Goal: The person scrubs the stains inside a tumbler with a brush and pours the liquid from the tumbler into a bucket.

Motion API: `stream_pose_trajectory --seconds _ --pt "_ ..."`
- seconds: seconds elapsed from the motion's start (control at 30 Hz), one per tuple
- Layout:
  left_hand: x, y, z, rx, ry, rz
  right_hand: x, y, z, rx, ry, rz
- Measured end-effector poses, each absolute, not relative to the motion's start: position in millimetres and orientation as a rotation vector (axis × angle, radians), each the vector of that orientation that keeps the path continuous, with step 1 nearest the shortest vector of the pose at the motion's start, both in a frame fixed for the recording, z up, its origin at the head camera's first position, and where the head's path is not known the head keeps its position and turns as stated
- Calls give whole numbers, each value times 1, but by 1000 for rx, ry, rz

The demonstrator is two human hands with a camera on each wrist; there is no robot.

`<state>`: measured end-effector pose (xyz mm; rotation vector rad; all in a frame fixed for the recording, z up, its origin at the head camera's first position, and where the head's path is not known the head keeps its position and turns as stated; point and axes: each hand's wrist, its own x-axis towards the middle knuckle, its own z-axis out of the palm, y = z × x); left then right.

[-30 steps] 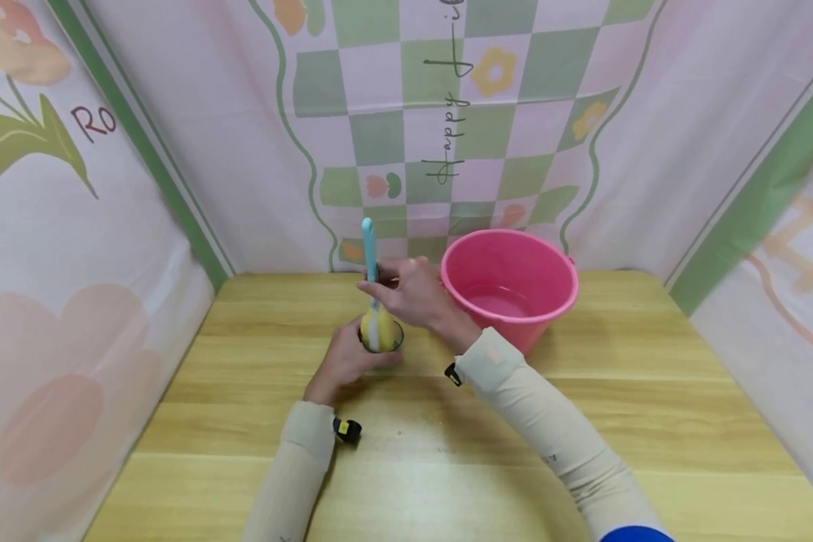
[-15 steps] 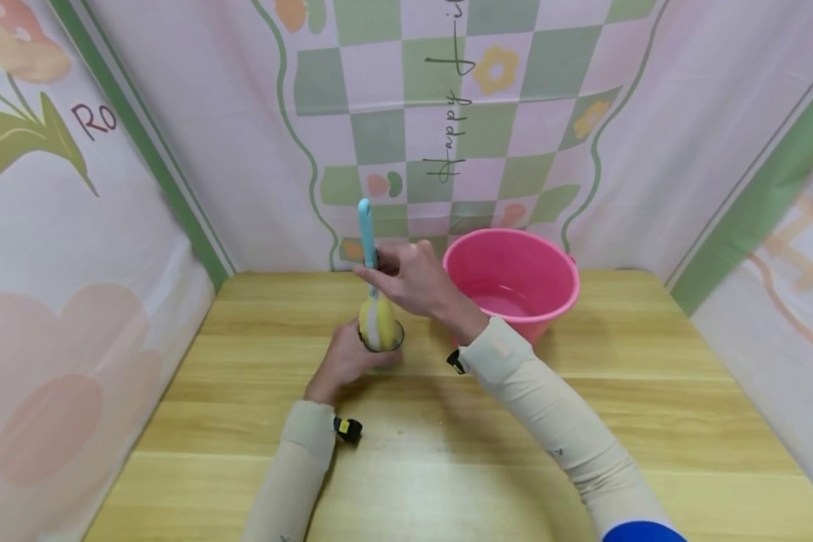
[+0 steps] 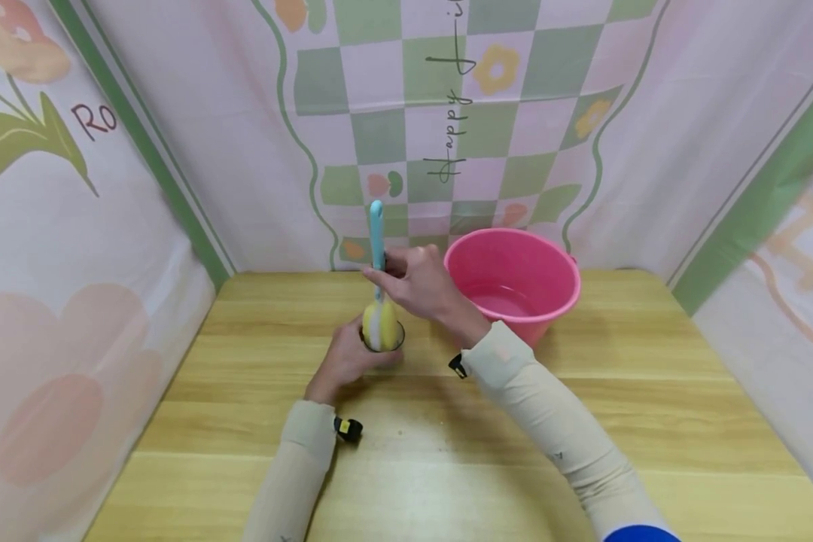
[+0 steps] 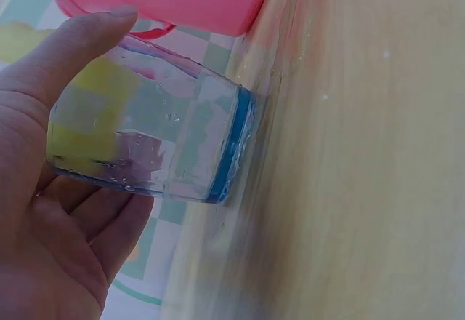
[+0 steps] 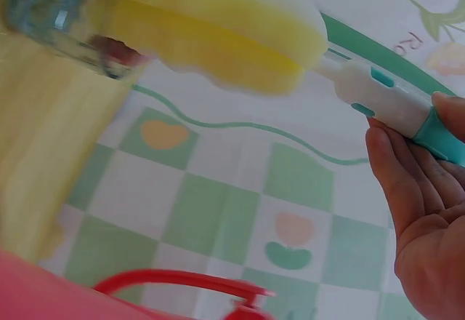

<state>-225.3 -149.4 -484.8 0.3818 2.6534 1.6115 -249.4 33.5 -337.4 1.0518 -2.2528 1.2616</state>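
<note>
My left hand grips a clear glass round its side, thumb across one side and fingers on the other. The glass stands upright close on the table, its base blue-tinted and wet drops on its wall. Above it, my right hand pinches the turquoise and white handle of a sponge bottle brush between thumb and fingers. The brush's yellow and white sponge head is partly inside the mouth of the glass, with much of it above the rim in the right wrist view.
Right of the hands stands a pink bucket, close to my right forearm, with a red handle on its side. The wooden table has small drops on it. A patterned cloth hangs behind its back edge.
My right hand first raised the brush in the glass, then shifted slightly right, and the handle now stands more upright. The left hand and glass have stayed in place.
</note>
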Motion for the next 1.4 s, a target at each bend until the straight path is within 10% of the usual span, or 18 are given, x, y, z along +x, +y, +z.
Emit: stream_pose_trajectory --seconds 1.4 --pt "-225 -148 -484 364 2606 1657 -250 42 -322 1124 -2271 1238"
